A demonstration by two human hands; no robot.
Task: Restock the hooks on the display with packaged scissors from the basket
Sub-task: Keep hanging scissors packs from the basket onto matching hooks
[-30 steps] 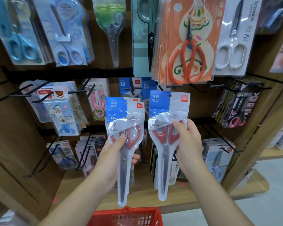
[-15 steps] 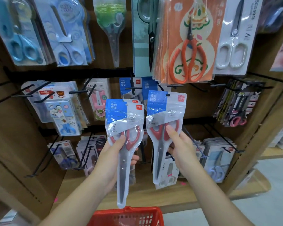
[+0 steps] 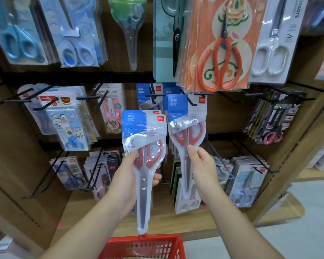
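The left hand [image 3: 127, 176] grips a scissors pack [image 3: 144, 139] above the basket [image 3: 144, 245]. The right hand [image 3: 202, 165] pinches a second pack [image 3: 187, 116], its top against a middle-row hook [image 3: 192, 101].

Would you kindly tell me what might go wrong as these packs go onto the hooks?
The right hand pinches its scissor pack low down, so the top may swing and miss the black hook. The orange packs hanging just above could get knocked. The left hand holds stacked packs; one might slip.
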